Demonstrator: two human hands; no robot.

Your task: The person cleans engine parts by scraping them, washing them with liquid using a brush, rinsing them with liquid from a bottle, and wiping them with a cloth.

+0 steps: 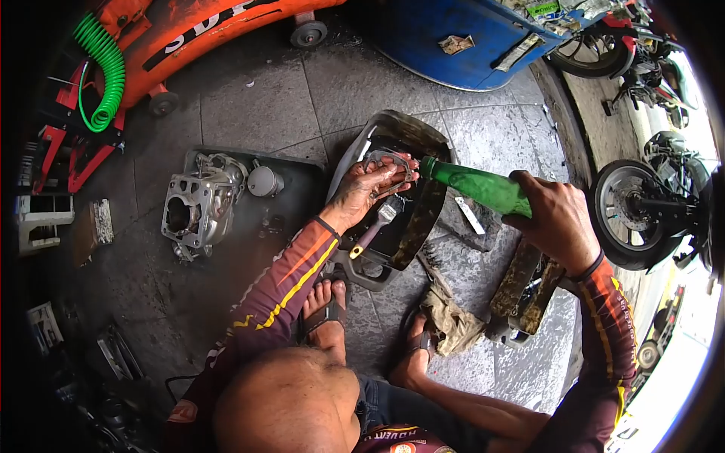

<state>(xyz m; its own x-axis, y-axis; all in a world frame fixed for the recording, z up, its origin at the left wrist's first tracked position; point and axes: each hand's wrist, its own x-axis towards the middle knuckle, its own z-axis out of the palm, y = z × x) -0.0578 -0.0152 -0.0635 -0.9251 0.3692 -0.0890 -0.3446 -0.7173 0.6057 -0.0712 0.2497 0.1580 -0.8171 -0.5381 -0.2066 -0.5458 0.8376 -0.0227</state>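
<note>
My right hand (559, 219) is wrapped round the base of a green bottle (479, 187), which lies tilted almost level with its neck pointing left. Close to the bottle's mouth, my left hand (374, 185) holds a thin grey part with a rounded outline (375, 161), its kind partly hidden by my fingers. Both are above a grimy black tub (423, 219) with dark liquid inside. A paintbrush (377, 226) with a dark and yellow handle rests in the tub, below my left hand.
An engine cylinder block (198, 205) and a piston (265, 181) sit on a dark tray (302, 170) at left. A rag (451, 321) lies by my foot, near an oily metal piece (526, 291). Behind stand a blue drum (430, 45) and an orange tank (219, 34); motorcycles (642, 215) are at right.
</note>
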